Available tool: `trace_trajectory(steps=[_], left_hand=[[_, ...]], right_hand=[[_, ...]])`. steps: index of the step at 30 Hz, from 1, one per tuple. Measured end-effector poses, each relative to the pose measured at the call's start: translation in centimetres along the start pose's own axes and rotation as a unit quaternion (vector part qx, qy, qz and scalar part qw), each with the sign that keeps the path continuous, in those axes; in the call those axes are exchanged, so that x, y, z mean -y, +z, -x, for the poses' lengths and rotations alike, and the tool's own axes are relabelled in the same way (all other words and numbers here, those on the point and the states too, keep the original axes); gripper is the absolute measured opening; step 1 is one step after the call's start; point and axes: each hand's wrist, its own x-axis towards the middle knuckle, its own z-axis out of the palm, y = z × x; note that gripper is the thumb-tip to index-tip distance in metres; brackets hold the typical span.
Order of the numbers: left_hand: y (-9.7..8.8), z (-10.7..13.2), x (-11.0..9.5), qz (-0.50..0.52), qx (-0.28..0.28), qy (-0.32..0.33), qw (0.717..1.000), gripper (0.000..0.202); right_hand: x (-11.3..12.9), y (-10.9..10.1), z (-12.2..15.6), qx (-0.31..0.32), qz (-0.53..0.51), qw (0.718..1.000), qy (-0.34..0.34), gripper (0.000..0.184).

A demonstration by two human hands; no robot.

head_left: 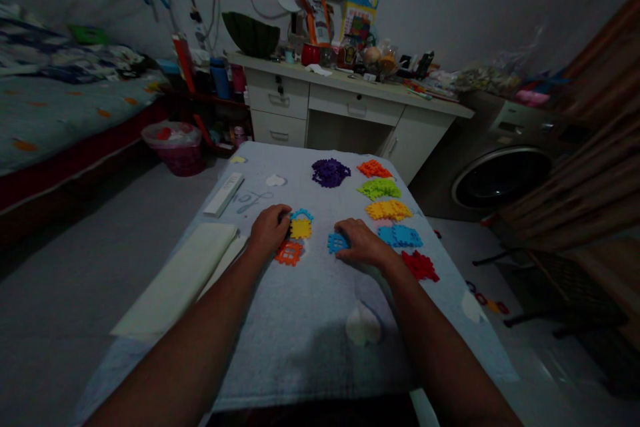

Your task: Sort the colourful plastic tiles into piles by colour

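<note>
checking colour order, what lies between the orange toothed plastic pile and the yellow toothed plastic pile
The head view shows a lime-green toothed plastic pile between the orange pile and the yellow pile.

The left forearm (200, 333) and the right forearm (435, 340) were bare along their whole visible length, down to the lower edge of the view. Each was broad toward the elbow end and tapered smoothly to a narrower wrist, with a softly rounded outline. The left hand (267, 230) and the right hand (364, 240) were bare too, each with a rounded back running into slim fingers (281, 209). Nails, creases and small markings were too dim and small to make out. Between the forearms, a dark patch (310, 417) along the bottom edge was too murky to identify as clothing.
</note>
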Motion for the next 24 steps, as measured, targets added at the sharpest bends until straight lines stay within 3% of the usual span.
trace_trajectory(steps=[3,7,11,16,20,24], left_hand=[[0.0,-0.1,0.1,-0.002,0.003,0.004,1.000,0.034],[0.0,-0.1,0.2,0.001,0.003,0.006,1.000,0.035],[-0.1,-0.1,0.0,0.005,0.001,0.006,1.000,0.034],[-0.2,-0.1,-0.1,0.001,0.005,0.012,1.000,0.034],[-0.2,-0.1,0.1,-0.001,0.005,0.011,1.000,0.034],[-0.2,-0.1,0.3,-0.003,0.007,0.012,1.000,0.034]], right_hand=[[0.3,-0.1,0.1,0.012,0.009,1.000,0.002,0.050],[-0.9,-1.6,0.9,-0.019,-0.003,1.000,0.016,0.054],[-4.6,-5.0,3.0,-0.056,0.010,0.996,0.067,0.050],[-9.2,-8.3,6.5,-0.058,0.038,0.987,0.143,0.045],[-11.7,-8.8,8.6,-0.058,0.022,0.980,0.187,0.047],[-13.6,-8.0,9.5,-0.058,-0.016,0.971,0.229,0.048]])
